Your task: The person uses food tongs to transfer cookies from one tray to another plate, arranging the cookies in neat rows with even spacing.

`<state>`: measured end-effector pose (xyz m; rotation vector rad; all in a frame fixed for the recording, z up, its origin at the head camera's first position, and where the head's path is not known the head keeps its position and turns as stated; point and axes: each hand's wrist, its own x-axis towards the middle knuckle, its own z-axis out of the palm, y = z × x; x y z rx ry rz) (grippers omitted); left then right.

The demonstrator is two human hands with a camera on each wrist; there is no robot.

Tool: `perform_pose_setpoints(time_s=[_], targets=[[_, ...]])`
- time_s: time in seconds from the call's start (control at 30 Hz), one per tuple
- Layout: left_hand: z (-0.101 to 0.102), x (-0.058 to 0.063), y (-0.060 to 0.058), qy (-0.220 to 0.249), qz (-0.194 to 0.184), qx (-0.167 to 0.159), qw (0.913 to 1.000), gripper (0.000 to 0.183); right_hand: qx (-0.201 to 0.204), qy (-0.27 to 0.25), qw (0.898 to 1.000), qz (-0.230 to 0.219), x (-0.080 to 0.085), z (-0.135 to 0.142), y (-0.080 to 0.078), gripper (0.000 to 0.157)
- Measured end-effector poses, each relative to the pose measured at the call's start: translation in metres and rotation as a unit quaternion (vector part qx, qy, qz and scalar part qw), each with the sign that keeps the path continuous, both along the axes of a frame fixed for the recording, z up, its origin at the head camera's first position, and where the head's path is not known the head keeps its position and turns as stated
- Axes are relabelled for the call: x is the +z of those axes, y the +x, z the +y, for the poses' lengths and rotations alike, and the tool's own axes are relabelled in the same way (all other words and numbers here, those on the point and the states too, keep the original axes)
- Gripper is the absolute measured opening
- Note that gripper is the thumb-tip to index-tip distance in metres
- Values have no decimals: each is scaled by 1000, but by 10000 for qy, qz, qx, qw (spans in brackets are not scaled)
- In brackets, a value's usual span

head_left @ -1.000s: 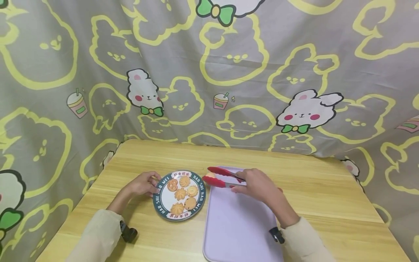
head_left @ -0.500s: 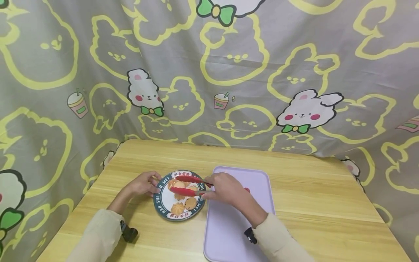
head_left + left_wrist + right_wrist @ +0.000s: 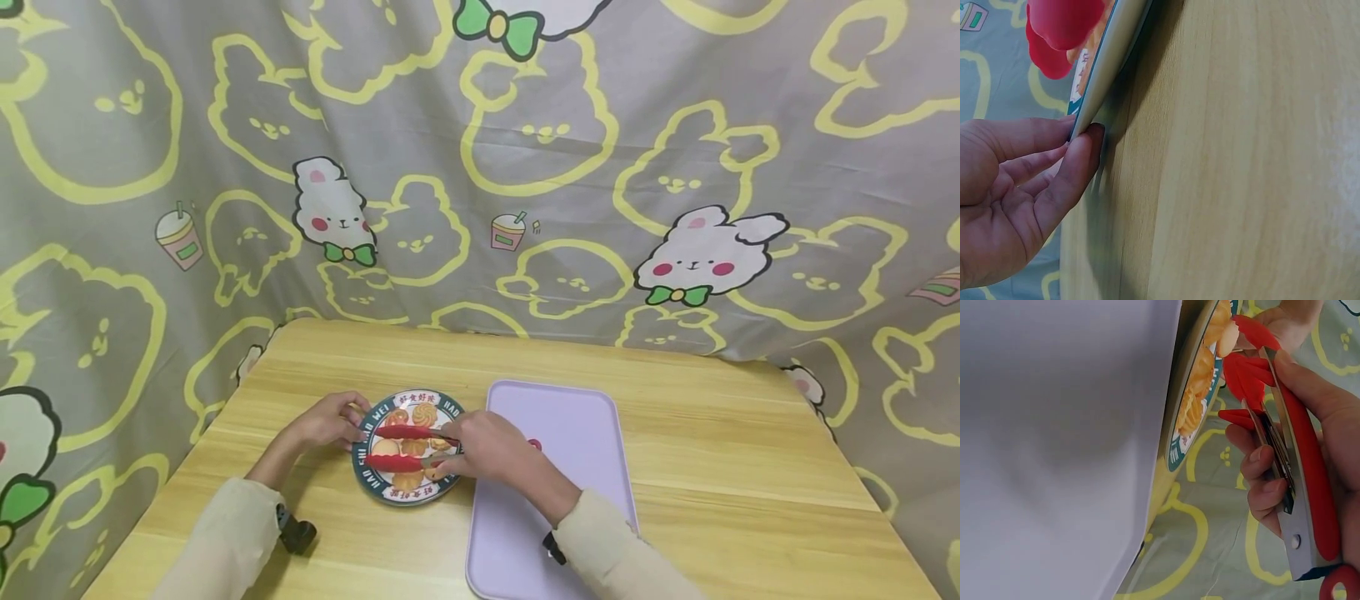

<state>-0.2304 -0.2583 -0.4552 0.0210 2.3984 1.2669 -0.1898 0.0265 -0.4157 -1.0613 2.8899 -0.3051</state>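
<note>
My left hand (image 3: pixel 330 419) pinches the left rim of a round plate (image 3: pixel 381 410) between thumb and fingers, as the left wrist view shows on the plate's edge (image 3: pixel 1094 94). Several golden cookies (image 3: pixel 424 414) lie on this green-bordered plate. My right hand (image 3: pixel 491 450) grips metal tongs with red scalloped tips (image 3: pixel 405 432), reaching in from the right over the plate. A pale round cookie (image 3: pixel 386 447) shows between the two spread tips, at the plate's left side. In the right wrist view, my fingers wrap the red-sided handles of the tongs (image 3: pixel 1310 481).
A lilac rectangular tray (image 3: pixel 555 408) lies just right of the plate, under my right forearm. Both rest on a light wooden table (image 3: pixel 750 467). A grey curtain with yellow outlines (image 3: pixel 540 275) hangs along the table's back edge.
The right hand has carried the tongs and pale cookie left from the tray's upper edge, over the plate, then lower toward its left side. The left hand has stayed at the rim.
</note>
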Motion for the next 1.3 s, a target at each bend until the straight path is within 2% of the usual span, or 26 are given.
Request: perform_pose_setpoints(time_s=[0.2,0.4,0.57,0.67,0.77,0.9,1.03,1.17,1.3], targets=[[1,1,0,39,9,-53,10000,42,-43,160,9999,3,-1,-3,2,54],[3,1,1,39,32,-57,10000,43,-168,-8,9997,-151,3,2,3,58],[2,1,0,64,65,-59,9999,43,-357,-328,9986,-216,11,21,4,63],[2,1,0,127,91,-55,9999,43,-507,-585,9969,-108,16,41,4,61],[1,1,1,145,96,-39,9998,44,-900,-828,9925,18,18,63,5,61],[0,0,1,117,101,-13,9999,44,-1586,-1061,9813,258,16,94,10,66],[0,-2,2,81,91,18,9999,44,-2034,-1201,9709,404,12,128,15,70],[0,-2,2,59,98,30,9999,45,-2543,-1144,9599,283,10,163,21,77],[0,-2,2,58,109,30,9999,44,-3108,-1171,9432,56,6,194,29,85]])
